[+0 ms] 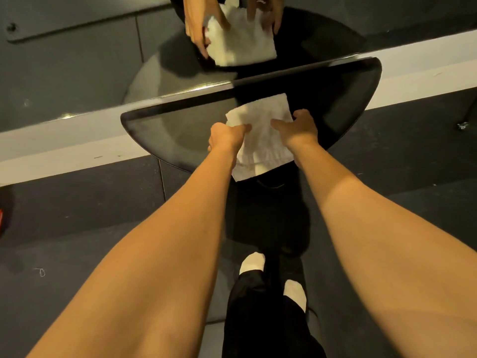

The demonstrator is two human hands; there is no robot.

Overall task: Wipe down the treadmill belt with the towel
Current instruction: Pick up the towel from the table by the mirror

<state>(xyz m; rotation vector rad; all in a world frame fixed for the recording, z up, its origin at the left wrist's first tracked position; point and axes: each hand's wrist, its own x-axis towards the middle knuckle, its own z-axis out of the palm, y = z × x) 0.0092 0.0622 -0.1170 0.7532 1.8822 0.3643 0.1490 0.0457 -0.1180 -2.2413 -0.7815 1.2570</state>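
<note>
Forearms (165, 249) outstretched, a person is pinching the towel (260, 135) between left hand (225, 136) and right hand (300, 129), ideally pulling it taut for flat, even wiping passes.

I see the towel (260, 130) between my hands, left hand (227, 136) gripping its left edge, right hand (300, 129) its right. Beneath it lies a half-round platform (160, 130), straight edge against the mirror (77, 60) behind. My feet (253, 262) stand nearer, on the floor (77, 215).
</note>
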